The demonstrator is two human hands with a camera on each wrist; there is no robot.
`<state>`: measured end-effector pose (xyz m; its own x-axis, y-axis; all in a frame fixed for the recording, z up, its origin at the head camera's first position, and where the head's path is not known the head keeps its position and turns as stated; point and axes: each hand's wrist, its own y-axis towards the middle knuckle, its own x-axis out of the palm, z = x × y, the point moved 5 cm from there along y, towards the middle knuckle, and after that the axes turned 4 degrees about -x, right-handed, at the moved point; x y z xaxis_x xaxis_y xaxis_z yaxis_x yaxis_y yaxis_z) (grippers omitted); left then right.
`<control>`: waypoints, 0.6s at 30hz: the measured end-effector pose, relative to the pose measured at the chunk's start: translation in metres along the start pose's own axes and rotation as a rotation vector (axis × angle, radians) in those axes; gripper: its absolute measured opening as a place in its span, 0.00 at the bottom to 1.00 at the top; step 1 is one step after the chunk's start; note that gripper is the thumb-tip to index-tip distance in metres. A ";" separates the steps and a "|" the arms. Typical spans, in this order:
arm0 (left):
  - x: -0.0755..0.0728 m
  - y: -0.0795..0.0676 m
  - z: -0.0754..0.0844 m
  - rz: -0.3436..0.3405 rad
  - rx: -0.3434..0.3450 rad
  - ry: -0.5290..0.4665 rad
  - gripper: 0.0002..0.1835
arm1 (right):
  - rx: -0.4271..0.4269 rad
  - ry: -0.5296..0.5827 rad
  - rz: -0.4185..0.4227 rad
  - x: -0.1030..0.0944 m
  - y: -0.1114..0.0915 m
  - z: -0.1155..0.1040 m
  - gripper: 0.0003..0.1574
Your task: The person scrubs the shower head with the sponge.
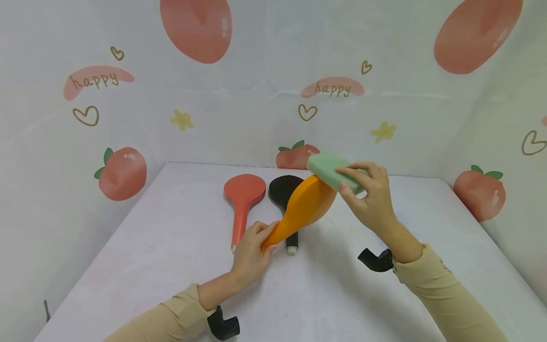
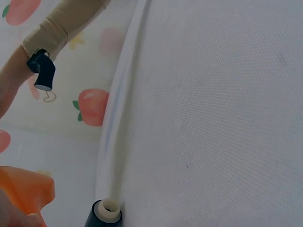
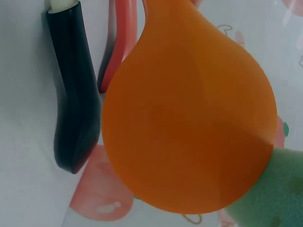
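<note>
My left hand [image 1: 251, 252] grips the handle of an orange handheld shower head [image 1: 308, 203], which is raised and tilted over the table, its round head up and to the right. My right hand [image 1: 372, 195] pinches a pale green sponge [image 1: 326, 167] between thumb and fingers at the upper right rim of the orange head. In the right wrist view the smooth orange disc fills the middle, and the sponge [image 3: 277, 194] meets its edge at lower right. Behind it lie a red shower head [image 1: 244, 191] and a black shower head [image 1: 282, 189], the latter partly covered by the orange one.
A white cloth covers the table [image 1: 171, 266]. Behind it stands a white backdrop [image 1: 248, 114] with printed fruit, hearts and flowers. Black curved pieces [image 1: 376, 260] sit at both wrists, by the beige sleeves [image 1: 444, 289].
</note>
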<state>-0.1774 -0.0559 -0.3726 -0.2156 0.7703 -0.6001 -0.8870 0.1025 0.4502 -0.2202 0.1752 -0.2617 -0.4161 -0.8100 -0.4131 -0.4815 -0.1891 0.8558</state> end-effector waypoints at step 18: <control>0.000 0.000 0.003 -0.026 0.004 0.031 0.25 | -0.178 -0.101 -0.068 0.018 -0.007 -0.019 0.19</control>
<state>-0.1759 -0.0540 -0.3708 -0.2047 0.7477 -0.6317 -0.8909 0.1251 0.4367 -0.2098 0.1521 -0.2692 -0.4664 -0.7341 -0.4936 -0.3714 -0.3439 0.8624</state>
